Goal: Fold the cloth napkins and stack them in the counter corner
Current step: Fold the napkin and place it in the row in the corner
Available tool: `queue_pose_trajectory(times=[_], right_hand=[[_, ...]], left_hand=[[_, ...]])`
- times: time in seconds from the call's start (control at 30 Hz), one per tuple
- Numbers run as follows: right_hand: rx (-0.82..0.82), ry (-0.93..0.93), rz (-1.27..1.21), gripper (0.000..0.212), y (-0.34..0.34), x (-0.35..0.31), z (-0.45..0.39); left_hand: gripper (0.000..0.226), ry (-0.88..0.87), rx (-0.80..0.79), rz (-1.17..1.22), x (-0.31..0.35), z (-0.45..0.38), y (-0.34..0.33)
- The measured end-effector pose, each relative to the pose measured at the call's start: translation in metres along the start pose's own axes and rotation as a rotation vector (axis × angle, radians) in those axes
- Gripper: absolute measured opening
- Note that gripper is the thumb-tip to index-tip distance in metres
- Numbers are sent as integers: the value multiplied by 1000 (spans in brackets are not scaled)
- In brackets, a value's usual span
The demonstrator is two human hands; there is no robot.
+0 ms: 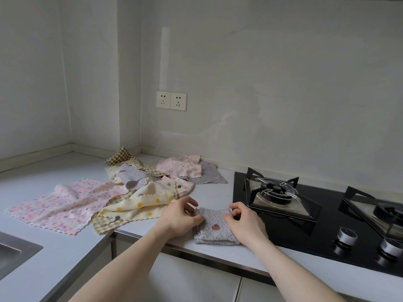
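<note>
A folded grey napkin with small dots and one red-orange spot lies flat at the front edge of the surface, just beside the black hob at the right end. Its long axis runs from the front edge toward the back wall, and the folded end faces the front edge. The left hand pinches the napkin's left edge with curled fingers. The right hand pinches its far right corner, fingers curled round the cloth.

The unfolded napkins lie in a loose heap toward the back of the surface, near the wall corner. A pink dotted napkin is spread flat left of the heap, and a yellow spotted napkin lies crumpled just left of the left hand. A sink is set in at the front left. Two wall sockets sit above the heap.
</note>
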State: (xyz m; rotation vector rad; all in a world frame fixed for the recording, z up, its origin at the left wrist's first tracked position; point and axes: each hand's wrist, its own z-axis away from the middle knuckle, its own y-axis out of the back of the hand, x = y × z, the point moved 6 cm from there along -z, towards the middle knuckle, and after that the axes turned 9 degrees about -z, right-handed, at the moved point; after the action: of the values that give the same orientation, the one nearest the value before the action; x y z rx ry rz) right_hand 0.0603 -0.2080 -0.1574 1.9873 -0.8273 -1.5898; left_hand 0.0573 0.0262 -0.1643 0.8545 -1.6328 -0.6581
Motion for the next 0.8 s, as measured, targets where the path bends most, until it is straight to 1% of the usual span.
queue_pose_trajectory(times=[0.07, 0.3, 0.37, 0.43, 0.53, 0.6, 0.67, 0.73, 0.8], right_hand=[[-5, -13, -18, 29, -1, -3, 0], [-103, -124, -116, 34, -5, 7, -14], [-125, -152, -149, 37, -4, 7, -19], [-120, -150, -129, 36, -6, 4, -19], [-71, -87, -43, 33, -8, -4, -12], [-73, -58, -44, 31, -10, -5, -10], [-106, -66, -93, 29, -10, -3, -11], [-143, -87, -157, 29, -11, 2, -14], [-192, -101, -206, 36, -12, 7, -17]], left_hand=[[42, -12, 1, 43, 1, 0, -1], [36, -59, 3, 224, -5, -7, -6], [34, -68, 17, 310, -5, -7, -5], [32, -71, 26, 377, -6, -6, -2], [29, -64, 34, 427, -10, -8, 1], [29, -39, 14, 430, -10, -8, 2], [32, -9, -21, 394, -8, -8, -1], [30, 10, -56, 289, -5, -8, -4], [30, 23, -62, 184, -3, -7, -7]])
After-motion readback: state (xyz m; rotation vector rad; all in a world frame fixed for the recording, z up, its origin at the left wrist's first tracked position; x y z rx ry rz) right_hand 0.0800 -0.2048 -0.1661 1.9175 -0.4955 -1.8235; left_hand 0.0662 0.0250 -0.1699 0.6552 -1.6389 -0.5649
